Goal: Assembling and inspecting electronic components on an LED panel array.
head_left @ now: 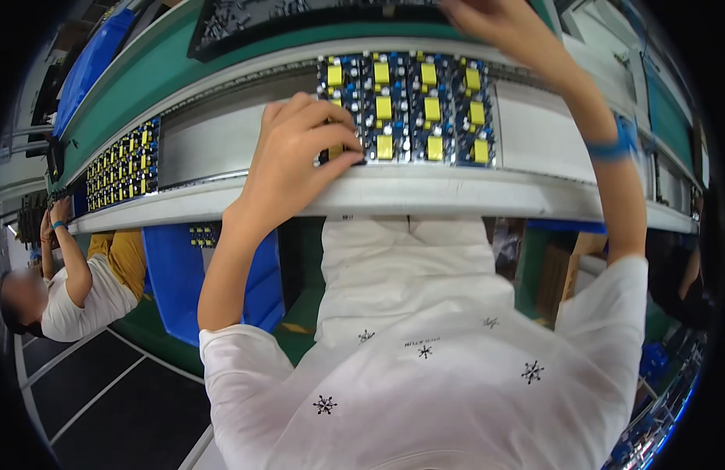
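Observation:
A panel of circuit boards (408,110) lies on the conveyor line in front of me, packed with yellow block components and small blue and white parts. My left hand (304,145) rests over the panel's left end, its thumb and fingertips brought together at the lower left boards. Whatever is between those fingertips is too small to make out. Farther up, my right hand (495,19) reaches to the near right edge of a black tray (300,27) holding many small loose components. That hand is smeared and partly cut off by the frame's top, so its fingers do not show clearly.
A pale rail (425,190) runs along the line's near side. More board panels (124,168) sit farther left, by a co-worker (88,274) whose hands are at the line. A blue bin (174,282) stands below the line to my left, and cardboard (557,278) to my right.

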`<move>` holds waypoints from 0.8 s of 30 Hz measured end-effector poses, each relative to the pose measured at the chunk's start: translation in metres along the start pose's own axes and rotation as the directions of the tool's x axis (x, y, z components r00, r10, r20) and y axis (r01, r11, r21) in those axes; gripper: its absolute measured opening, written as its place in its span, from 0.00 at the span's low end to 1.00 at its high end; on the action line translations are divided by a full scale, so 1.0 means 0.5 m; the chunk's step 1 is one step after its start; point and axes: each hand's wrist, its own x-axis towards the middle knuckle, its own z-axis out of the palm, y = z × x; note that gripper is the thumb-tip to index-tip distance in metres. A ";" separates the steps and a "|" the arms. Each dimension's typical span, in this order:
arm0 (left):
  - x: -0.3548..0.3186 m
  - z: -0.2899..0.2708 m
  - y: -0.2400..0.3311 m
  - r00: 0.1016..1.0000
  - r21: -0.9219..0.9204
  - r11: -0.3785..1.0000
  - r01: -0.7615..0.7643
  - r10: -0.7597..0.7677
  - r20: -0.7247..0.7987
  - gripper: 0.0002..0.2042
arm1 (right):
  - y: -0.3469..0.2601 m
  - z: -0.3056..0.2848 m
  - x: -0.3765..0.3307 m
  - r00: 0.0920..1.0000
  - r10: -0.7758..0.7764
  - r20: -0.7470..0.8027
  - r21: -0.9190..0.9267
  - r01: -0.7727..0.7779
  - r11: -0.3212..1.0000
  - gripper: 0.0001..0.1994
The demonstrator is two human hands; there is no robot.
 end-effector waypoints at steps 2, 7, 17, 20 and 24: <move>0.018 -0.004 -0.014 0.996 0.006 1.000 -0.004 0.004 -0.087 0.03 | 0.012 -0.040 -0.139 0.997 0.047 0.054 -0.132 -0.040 0.991 0.07; 0.066 -0.033 -0.116 0.910 -0.106 0.985 0.139 -0.170 -0.378 0.05 | -0.063 -0.029 -0.268 0.851 0.395 0.347 -0.392 -0.251 0.885 0.08; 0.235 -0.038 -0.288 0.928 0.056 0.948 0.315 -0.294 -0.230 0.09 | -0.082 -0.003 -0.251 0.876 0.319 0.362 -0.327 -0.201 0.923 0.06; 0.289 -0.019 -0.287 0.945 0.081 0.960 0.269 -0.247 -0.213 0.10 | -0.083 -0.010 -0.245 0.875 0.288 0.388 -0.323 -0.164 0.932 0.07; 0.336 0.005 -0.278 0.963 0.132 0.960 0.246 -0.226 -0.150 0.10 | -0.083 -0.022 -0.236 0.824 0.288 0.488 -0.310 -0.144 0.940 0.07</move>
